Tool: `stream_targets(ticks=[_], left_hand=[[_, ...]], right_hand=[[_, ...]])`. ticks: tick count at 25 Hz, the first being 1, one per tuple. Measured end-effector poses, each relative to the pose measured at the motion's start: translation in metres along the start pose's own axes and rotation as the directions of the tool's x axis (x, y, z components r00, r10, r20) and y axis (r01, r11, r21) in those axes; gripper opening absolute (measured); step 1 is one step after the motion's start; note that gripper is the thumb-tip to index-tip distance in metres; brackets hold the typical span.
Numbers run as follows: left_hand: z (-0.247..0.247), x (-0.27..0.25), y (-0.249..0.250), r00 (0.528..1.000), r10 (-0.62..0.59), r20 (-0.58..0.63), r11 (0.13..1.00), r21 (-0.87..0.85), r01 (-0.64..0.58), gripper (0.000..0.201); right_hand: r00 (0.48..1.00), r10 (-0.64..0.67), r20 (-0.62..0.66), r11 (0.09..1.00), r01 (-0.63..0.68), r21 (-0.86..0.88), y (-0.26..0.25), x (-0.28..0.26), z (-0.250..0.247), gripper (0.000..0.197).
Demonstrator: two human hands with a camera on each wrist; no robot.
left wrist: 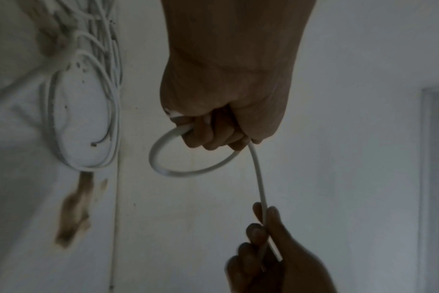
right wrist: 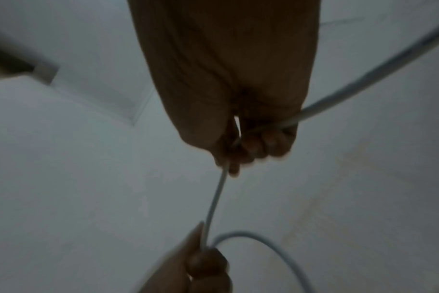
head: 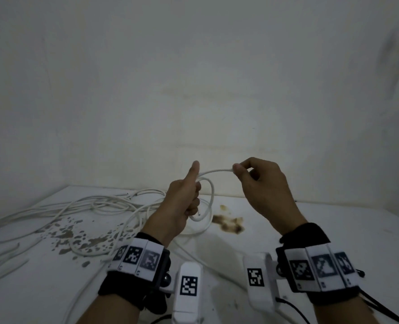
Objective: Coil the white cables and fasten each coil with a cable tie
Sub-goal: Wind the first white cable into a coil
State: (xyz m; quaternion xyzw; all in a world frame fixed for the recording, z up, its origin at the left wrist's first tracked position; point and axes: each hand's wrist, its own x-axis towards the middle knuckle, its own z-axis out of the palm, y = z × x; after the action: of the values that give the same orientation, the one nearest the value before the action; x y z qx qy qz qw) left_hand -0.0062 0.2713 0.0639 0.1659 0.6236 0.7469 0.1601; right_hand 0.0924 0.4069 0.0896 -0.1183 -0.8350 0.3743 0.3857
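A white cable (head: 214, 171) runs in the air between both hands, above the table. My left hand (head: 186, 195) grips a small loop of it (head: 207, 206), thumb raised; the same loop (left wrist: 168, 168) hangs below the curled fingers in the left wrist view. My right hand (head: 256, 181) pinches the cable between thumb and forefinger to the right. In the right wrist view the cable (right wrist: 216, 200) passes through the right hand (right wrist: 241, 142) and trails off to the upper right. No cable tie is visible.
A tangle of loose white cables (head: 95, 206) lies on the white table (head: 334, 230) at the left. Brown stains (head: 228, 222) and grey flecks (head: 77, 237) mark the tabletop. Bare walls stand close behind and to the left.
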Motion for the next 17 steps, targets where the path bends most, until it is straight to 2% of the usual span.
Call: stream_targets(ticks=[2, 4, 5, 8, 9, 10, 11, 12, 13, 15, 17], left_hand=[[-0.005, 0.006, 0.001, 0.998, -0.021, 0.056, 0.986, -0.162, 0.030, 0.052], [-0.009, 0.009, 0.004, 0.992, -0.028, 0.120, 0.965, -0.257, 0.058, 0.052], [-0.010, 0.009, 0.006, 0.989, -0.025, 0.149, 0.955, -0.290, 0.068, 0.052], [-0.008, 0.003, 0.013, 0.975, -0.021, 0.221, 0.946, -0.311, 0.092, 0.054], [-0.009, 0.000, 0.016, 0.969, -0.023, 0.246, 0.946, -0.308, 0.101, 0.055], [-0.009, -0.003, 0.019, 0.963, -0.026, 0.270, 0.944, -0.311, 0.112, 0.055], [-0.010, -0.006, 0.021, 0.955, -0.026, 0.296, 0.941, -0.316, 0.124, 0.054], [-0.010, -0.008, 0.023, 0.945, -0.027, 0.326, 0.940, -0.315, 0.135, 0.054], [-0.008, -0.012, 0.023, 0.934, -0.027, 0.356, 0.943, -0.301, 0.142, 0.053], [-0.001, -0.018, 0.022, 0.918, -0.036, 0.395, 0.967, -0.218, 0.132, 0.051], [0.008, -0.023, 0.020, 0.915, -0.042, 0.401, 0.989, -0.113, 0.095, 0.051]], right_hand=[[0.974, 0.024, 0.225, 0.989, -0.056, 0.139, -0.002, 0.000, -0.008, 0.019], [0.943, 0.020, 0.333, 0.967, -0.102, 0.232, -0.004, -0.003, -0.011, 0.013], [0.947, 0.005, 0.322, 0.970, -0.084, 0.230, -0.004, -0.005, -0.008, 0.009], [0.970, -0.085, 0.229, 0.996, 0.082, 0.022, 0.002, -0.013, 0.011, 0.005], [0.967, -0.107, 0.230, 0.993, 0.092, 0.073, 0.003, -0.014, 0.014, 0.007], [0.967, -0.108, 0.230, 0.978, 0.062, 0.200, 0.004, -0.015, 0.014, 0.010], [0.964, -0.108, 0.241, 0.946, 0.025, 0.324, 0.005, -0.014, 0.014, 0.017], [0.964, -0.132, 0.229, 0.927, 0.038, 0.374, 0.003, -0.015, 0.015, 0.024], [0.970, -0.172, 0.172, 0.942, 0.111, 0.315, 0.004, -0.014, 0.018, 0.029], [0.957, -0.289, 0.014, 0.957, 0.289, 0.024, 0.005, -0.015, 0.028, 0.033], [0.916, -0.369, -0.159, 0.920, 0.336, -0.201, 0.008, -0.015, 0.035, 0.038]])
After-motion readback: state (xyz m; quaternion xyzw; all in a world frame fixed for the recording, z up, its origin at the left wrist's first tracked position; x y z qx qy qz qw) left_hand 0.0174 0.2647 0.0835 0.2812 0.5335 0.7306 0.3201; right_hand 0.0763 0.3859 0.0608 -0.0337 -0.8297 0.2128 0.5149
